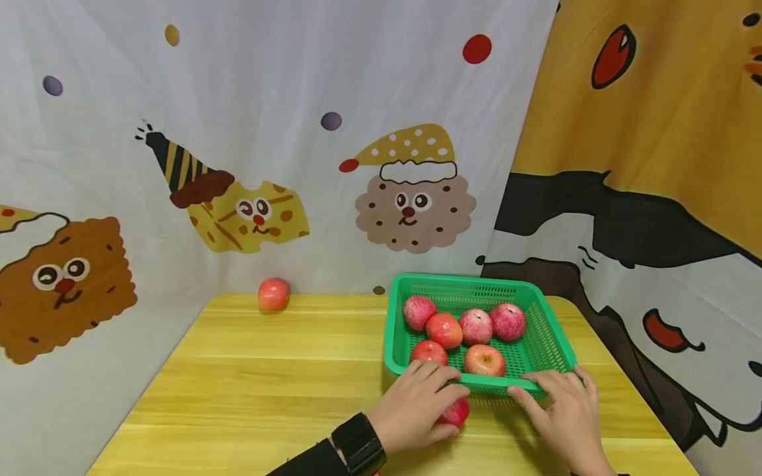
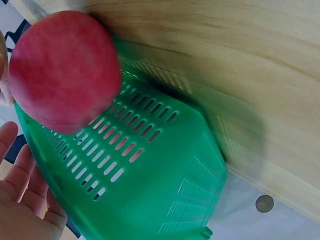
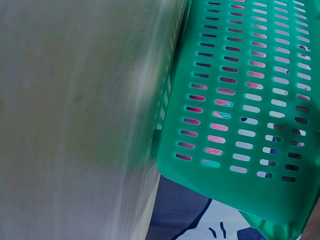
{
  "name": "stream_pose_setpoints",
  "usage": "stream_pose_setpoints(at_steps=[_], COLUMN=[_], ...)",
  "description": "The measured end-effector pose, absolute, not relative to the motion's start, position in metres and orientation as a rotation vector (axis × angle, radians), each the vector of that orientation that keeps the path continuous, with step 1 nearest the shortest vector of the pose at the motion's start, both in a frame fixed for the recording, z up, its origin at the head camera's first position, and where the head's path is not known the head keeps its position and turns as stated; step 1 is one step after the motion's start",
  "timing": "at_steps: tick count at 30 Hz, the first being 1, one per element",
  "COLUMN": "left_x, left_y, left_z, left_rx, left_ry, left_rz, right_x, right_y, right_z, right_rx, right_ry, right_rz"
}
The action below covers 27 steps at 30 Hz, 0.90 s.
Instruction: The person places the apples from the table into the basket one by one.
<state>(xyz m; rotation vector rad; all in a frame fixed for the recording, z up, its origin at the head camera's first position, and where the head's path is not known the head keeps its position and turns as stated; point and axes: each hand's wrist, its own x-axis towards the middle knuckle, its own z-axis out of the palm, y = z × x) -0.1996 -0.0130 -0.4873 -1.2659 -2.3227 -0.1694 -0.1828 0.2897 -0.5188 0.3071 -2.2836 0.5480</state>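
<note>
A green plastic basket (image 1: 550, 317) with slotted walls holds several red apples (image 1: 485, 361). My left hand (image 1: 411, 406) is at its near side, holding a red apple (image 1: 455, 412) between thumb and fingers, just in front of the near wall. In the left wrist view this apple (image 2: 65, 70) looms large against the slotted wall, with fingers (image 2: 30, 190) beside the rim. My right hand (image 1: 562, 410) grips the near rim toward the right corner, thumb on the near side. The right wrist view shows the basket wall (image 3: 240, 100) close up, with the right hand out of sight.
A lone apple (image 1: 274, 294) stands at the far left of the wooden table (image 1: 268, 383). Behind the table hangs a white cartoon-printed cloth (image 1: 286, 79); a yellow and dark one (image 1: 684, 119) hangs at the right. The left wrist wears a black strap (image 1: 359, 443).
</note>
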Motion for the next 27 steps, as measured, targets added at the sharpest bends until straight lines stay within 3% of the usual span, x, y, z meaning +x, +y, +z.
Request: stream_pose_setpoints(at_steps=[17,22,27], left_x=[-0.213,-0.227,-0.268], left_y=[-0.049,-0.088,-0.148], left_z=[-0.470,-0.475,-0.475], left_rx=[-1.185,-0.927,-0.504], left_ry=[-2.342,-2.396,-2.444], left_rz=[-0.461,-0.521,-0.417], right_x=[-0.182,-0.182,-0.182], right_y=[0.290,0.288,0.289], right_z=[-0.520,-0.520,-0.518], right_rx=[0.298,0.298,0.294], right_ry=[-2.285,-2.299,-2.297], right_rz=[0.543,0.537,0.539])
